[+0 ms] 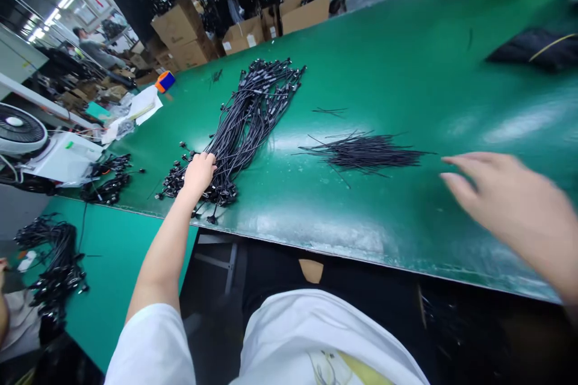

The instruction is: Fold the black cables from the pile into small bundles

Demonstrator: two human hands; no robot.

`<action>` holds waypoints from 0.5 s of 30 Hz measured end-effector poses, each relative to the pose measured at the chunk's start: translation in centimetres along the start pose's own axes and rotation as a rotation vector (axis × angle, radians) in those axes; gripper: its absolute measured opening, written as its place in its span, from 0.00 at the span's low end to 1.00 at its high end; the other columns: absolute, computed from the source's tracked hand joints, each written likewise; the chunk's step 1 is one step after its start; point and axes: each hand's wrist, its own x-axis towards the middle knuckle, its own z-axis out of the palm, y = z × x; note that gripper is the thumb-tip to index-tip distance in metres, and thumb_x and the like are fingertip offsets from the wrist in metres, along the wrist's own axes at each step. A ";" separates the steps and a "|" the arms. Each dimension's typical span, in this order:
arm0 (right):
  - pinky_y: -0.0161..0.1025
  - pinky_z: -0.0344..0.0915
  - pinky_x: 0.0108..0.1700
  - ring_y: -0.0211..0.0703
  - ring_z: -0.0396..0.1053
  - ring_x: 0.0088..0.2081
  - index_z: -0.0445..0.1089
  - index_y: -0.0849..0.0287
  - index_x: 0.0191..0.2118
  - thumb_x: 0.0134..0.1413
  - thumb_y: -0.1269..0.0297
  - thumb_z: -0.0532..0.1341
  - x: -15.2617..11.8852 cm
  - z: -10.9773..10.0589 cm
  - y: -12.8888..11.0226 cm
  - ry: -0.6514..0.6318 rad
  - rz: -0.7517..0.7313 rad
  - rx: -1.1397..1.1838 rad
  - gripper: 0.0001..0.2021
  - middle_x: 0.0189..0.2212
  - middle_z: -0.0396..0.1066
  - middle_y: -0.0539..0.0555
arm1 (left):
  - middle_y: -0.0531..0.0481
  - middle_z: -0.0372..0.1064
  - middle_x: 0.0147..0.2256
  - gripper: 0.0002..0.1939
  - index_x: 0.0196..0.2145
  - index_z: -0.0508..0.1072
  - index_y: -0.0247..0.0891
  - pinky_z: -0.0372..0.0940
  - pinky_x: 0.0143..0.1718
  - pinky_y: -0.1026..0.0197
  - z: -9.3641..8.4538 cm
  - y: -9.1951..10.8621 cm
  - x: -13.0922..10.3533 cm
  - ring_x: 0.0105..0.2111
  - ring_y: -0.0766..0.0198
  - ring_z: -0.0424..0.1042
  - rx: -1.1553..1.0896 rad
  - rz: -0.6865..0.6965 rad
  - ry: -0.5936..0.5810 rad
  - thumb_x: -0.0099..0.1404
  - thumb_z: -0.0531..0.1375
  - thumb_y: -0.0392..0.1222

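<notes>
A large pile of black cables point(253, 108) with small connectors lies on the green table point(397, 90), left of centre. My left hand point(199, 173) rests on the near end of this pile, its fingers curled down onto the cables; what they pinch, if anything, is hidden. Right of the pile lies a loose bundle of thin black ties point(372, 151). Just beyond the bundle's right end, my right hand point(485, 183) hovers over the table, slightly blurred, thumb and fingers apart and nothing between them.
More black cables lie at the left table edge point(108, 180) and on a lower green table point(102, 289). A fan point(20, 126), an orange-and-blue tape roll point(165, 81), cardboard boxes point(180, 30) and a black bundle point(537, 51) surround the work area. Other people are at the left.
</notes>
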 end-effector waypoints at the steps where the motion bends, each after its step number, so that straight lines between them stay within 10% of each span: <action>1: 0.48 0.65 0.51 0.56 0.68 0.53 0.70 0.67 0.54 0.67 0.60 0.49 0.8 0.1 -2.0 -0.039 -0.059 0.080 0.21 0.53 0.69 0.67 | 0.35 0.67 0.47 0.12 0.48 0.69 0.34 0.62 0.50 0.48 0.1 -0.1 0.1 0.50 0.46 0.65 -0.015 -0.010 0.004 0.69 0.54 0.37; 10: 0.46 0.70 0.48 0.48 0.73 0.45 0.74 0.59 0.48 0.67 0.60 0.47 5.0 -0.1 -15.0 -0.251 -0.591 0.488 0.19 0.47 0.73 0.58 | 0.47 0.69 0.34 0.03 0.33 0.64 0.38 0.65 0.46 0.56 -2.3 -2.3 0.2 0.39 0.60 0.69 -0.366 0.060 0.018 0.67 0.53 0.35; 15: 0.45 0.69 0.52 0.45 0.71 0.48 0.62 0.58 0.61 0.67 0.63 0.50 6.0 -2.7 -19.7 -0.059 -0.612 0.765 0.20 0.55 0.68 0.60 | 0.59 0.57 0.22 0.08 0.38 0.65 0.39 0.63 0.29 0.66 -8.7 -2.9 -5.3 0.22 0.70 0.60 -1.229 0.189 0.410 0.67 0.58 0.46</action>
